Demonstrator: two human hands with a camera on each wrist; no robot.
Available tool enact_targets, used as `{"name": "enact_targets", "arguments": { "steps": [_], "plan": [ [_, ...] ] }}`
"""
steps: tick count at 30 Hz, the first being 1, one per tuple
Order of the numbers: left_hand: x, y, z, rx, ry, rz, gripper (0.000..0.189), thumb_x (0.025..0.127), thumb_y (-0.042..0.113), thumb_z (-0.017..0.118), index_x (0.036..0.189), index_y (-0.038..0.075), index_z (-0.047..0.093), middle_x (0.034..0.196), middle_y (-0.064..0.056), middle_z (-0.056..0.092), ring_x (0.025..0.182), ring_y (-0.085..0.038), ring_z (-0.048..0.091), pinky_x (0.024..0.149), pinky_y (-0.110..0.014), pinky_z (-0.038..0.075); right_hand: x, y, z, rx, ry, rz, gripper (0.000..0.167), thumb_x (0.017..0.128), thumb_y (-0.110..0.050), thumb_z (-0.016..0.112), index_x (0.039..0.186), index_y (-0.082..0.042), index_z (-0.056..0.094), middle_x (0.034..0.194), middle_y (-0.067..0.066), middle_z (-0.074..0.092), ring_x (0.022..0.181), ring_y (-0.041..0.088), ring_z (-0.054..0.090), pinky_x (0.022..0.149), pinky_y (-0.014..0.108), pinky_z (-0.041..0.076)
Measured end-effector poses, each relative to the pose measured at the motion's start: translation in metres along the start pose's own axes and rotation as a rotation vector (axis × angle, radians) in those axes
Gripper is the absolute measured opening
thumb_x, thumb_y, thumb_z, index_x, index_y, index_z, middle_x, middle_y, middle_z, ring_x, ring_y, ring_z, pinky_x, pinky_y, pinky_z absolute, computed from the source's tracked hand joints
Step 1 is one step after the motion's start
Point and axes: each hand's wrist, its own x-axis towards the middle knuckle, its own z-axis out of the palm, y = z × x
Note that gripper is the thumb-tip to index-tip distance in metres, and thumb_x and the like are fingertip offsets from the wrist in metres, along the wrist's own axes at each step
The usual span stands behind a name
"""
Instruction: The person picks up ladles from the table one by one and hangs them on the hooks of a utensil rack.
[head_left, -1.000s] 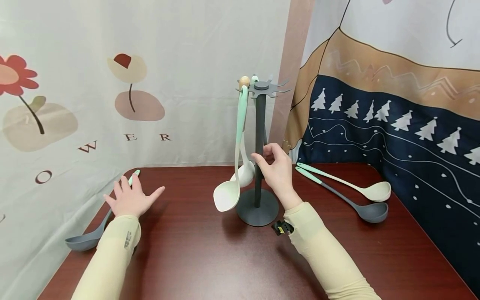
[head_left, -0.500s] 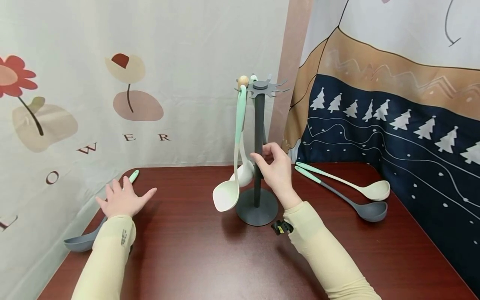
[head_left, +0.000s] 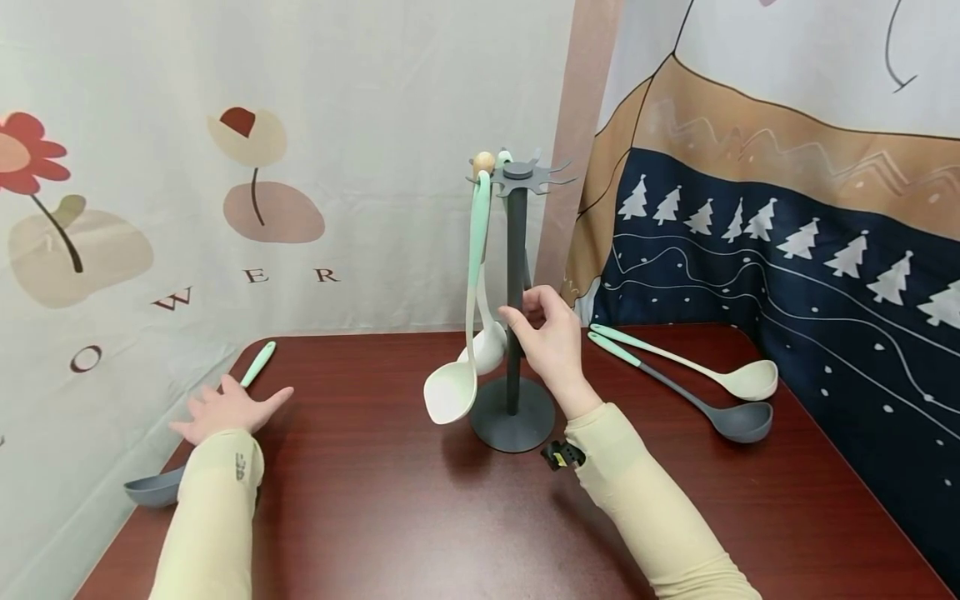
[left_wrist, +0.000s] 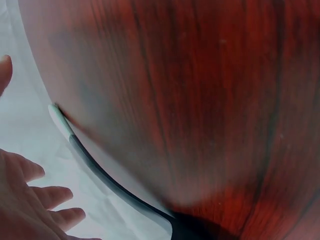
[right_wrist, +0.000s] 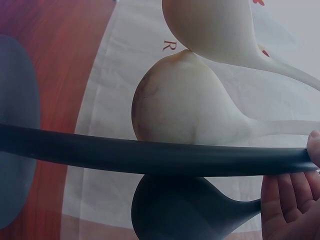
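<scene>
My left hand [head_left: 225, 410], fingers spread, hovers over a grey ladle [head_left: 153, 490] with a mint handle end, lying along the table's left edge. In the left wrist view the ladle's curved handle [left_wrist: 112, 185] runs beside the fingertips, apart from them. My right hand [head_left: 551, 342] grips the dark post [head_left: 516, 250] of an upright utensil stand, thumb on the near side. From the stand's hooks hang a cream turner-shaped scoop [head_left: 450, 392] and a cream ladle [head_left: 489, 346]. A dark spoon-shaped utensil [right_wrist: 185, 210] hangs behind the post, partly hidden by it and the fingers.
To the right of the stand, a cream ladle [head_left: 750, 381] and a grey ladle [head_left: 742, 423] lie side by side on the reddish-brown table [head_left: 375, 517]. The stand's round base [head_left: 513, 433] sits mid-table. Printed cloths [head_left: 375, 125] rise behind the table and along both sides.
My left hand has moved left and toward me along the grey ladle, uncovering more of its mint handle. My right hand stays on the post.
</scene>
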Motion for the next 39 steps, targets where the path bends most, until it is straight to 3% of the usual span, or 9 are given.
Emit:
{"name": "enact_targets", "arguments": {
  "steps": [5,16,23,34,39],
  "plan": [
    [0.004,-0.006,0.002,-0.005,-0.026,-0.003,0.128,0.074,0.087,0.05,0.142,-0.018,0.018,0.131,-0.049,0.026,0.124,-0.066,0.02,0.092,-0.083,0.015,0.0,0.0,0.0,-0.001,0.001,0.0,0.022,0.087,-0.014,0.078,0.099,-0.003,0.063,0.09,0.011,0.065,0.078,0.024,0.063,0.072,0.038,0.055],
    [0.006,-0.01,-0.001,-0.011,-0.067,-0.042,0.104,0.086,0.067,0.057,0.134,-0.021,0.028,0.127,-0.048,0.034,0.118,-0.06,0.033,0.092,-0.073,0.027,0.0,-0.001,-0.001,0.002,0.0,0.0,0.021,0.087,-0.014,0.078,0.098,-0.003,0.063,0.09,0.012,0.065,0.078,0.025,0.063,0.072,0.038,0.056],
    [0.014,-0.018,0.002,-0.002,-0.07,-0.053,0.087,0.09,0.054,0.061,0.126,-0.022,0.038,0.12,-0.044,0.043,0.112,-0.058,0.042,0.081,-0.064,0.043,0.0,0.0,0.0,0.0,-0.005,0.011,0.022,0.087,-0.015,0.078,0.099,-0.004,0.063,0.091,0.011,0.064,0.079,0.024,0.062,0.073,0.038,0.056],
    [0.011,-0.021,0.0,-0.035,-0.081,-0.079,0.06,0.092,0.037,0.064,0.119,-0.016,0.054,0.113,-0.041,0.053,0.103,-0.055,0.053,0.065,-0.058,0.051,-0.001,-0.002,0.0,0.004,-0.008,0.017,0.021,0.088,-0.015,0.077,0.099,-0.003,0.063,0.091,0.011,0.065,0.079,0.024,0.062,0.073,0.038,0.056],
    [0.009,-0.02,-0.002,-0.047,-0.069,-0.077,0.045,0.093,0.023,0.056,0.115,-0.016,0.056,0.111,-0.042,0.054,0.099,-0.054,0.056,0.063,-0.056,0.051,-0.001,-0.002,0.0,0.004,-0.002,0.017,0.021,0.088,-0.014,0.077,0.098,-0.004,0.063,0.09,0.011,0.064,0.079,0.024,0.062,0.073,0.038,0.055]
  ]
}}
